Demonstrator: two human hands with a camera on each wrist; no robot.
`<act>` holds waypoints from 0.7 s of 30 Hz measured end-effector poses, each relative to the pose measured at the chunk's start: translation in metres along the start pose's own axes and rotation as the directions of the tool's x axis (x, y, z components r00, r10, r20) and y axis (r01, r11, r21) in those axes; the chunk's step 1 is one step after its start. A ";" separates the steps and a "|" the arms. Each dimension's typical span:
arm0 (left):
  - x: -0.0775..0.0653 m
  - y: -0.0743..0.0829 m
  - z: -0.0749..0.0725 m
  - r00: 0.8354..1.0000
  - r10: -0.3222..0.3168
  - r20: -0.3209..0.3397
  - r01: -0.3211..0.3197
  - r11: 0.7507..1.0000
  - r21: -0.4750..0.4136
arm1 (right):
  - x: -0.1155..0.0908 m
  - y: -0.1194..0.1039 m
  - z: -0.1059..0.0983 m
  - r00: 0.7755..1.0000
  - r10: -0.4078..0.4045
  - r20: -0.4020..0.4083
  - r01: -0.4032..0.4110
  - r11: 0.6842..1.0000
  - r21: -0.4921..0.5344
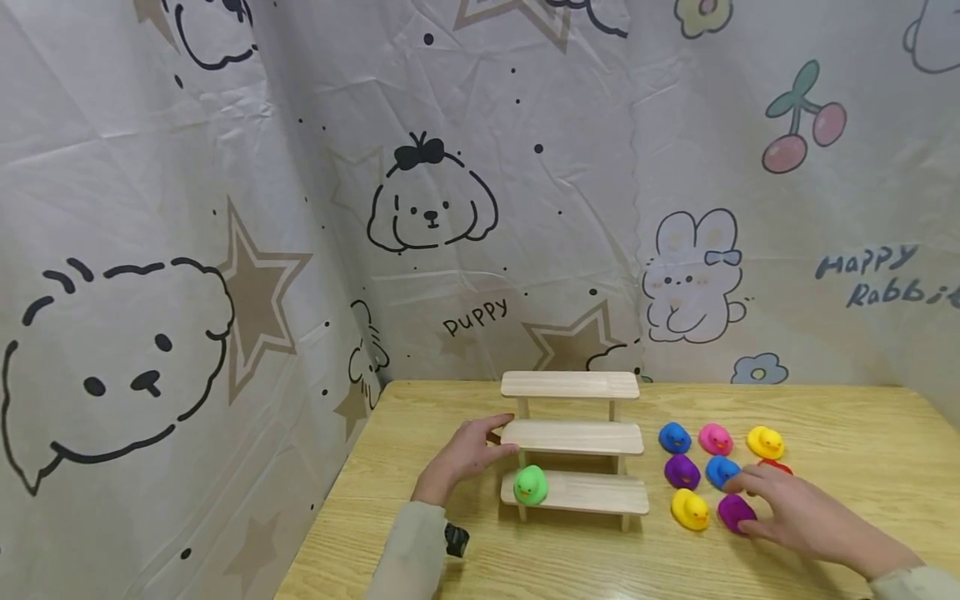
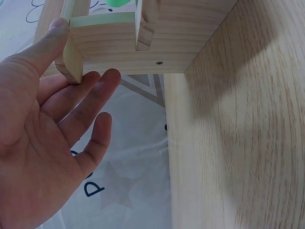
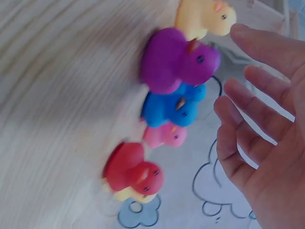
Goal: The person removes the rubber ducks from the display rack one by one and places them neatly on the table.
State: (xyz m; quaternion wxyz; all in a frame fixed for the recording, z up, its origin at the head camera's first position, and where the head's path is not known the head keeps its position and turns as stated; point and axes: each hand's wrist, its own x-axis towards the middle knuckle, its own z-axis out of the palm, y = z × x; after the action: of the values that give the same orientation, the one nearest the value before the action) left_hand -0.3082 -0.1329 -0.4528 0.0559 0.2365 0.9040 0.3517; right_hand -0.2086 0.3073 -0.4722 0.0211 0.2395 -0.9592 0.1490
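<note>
A three-tier wooden shelf (image 1: 573, 437) stands on the table, and a green rubber duck (image 1: 530, 486) sits at the left end of its lowest tier. My left hand (image 1: 467, 452) grips the shelf's left end at the middle tier. In the left wrist view the thumb (image 2: 45, 45) lies on one side of the board's edge and fingers are behind it. Over to the right, my right hand (image 1: 802, 508) hovers around a purple rubber duck (image 1: 736, 515). Its loosely bent fingers (image 3: 231, 112) stand apart from that duck in the right wrist view.
Beside the purple duck sits a yellow duck (image 1: 690, 509). Behind are a second purple duck (image 1: 682, 472), blue ducks (image 1: 675, 437), a pink duck (image 1: 716, 439) and another yellow duck (image 1: 766, 442). A red duck (image 1: 776, 467) is partly hidden by my right hand. A printed curtain (image 1: 562, 250) hangs behind the table.
</note>
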 end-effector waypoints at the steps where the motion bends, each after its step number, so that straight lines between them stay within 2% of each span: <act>1: 0.000 0.000 0.000 1.000 0.002 0.000 -0.002 1.000 0.002 | 0.001 -0.003 -0.001 1.000 -0.021 -0.019 0.021 1.000 -0.010; 10: 0.000 0.000 0.000 1.000 -0.007 -0.001 0.007 1.000 0.007 | 0.013 -0.031 -0.002 0.984 -0.145 -0.101 0.141 0.989 -0.050; 14: 0.000 0.000 -0.001 1.000 -0.009 0.000 0.009 1.000 0.015 | 0.019 -0.046 -0.003 0.969 -0.189 -0.158 0.184 0.982 -0.047; 21: 0.000 -0.001 0.000 1.000 -0.008 0.003 0.008 1.000 0.019 | 0.032 -0.064 0.004 0.940 -0.272 -0.205 0.268 0.962 -0.049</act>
State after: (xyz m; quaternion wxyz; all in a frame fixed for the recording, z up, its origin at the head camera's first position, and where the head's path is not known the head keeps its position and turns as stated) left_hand -0.3086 -0.1338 -0.4533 0.0562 0.2340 0.9082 0.3426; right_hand -0.2075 0.2379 -0.4545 0.1449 0.3513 -0.9111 0.1595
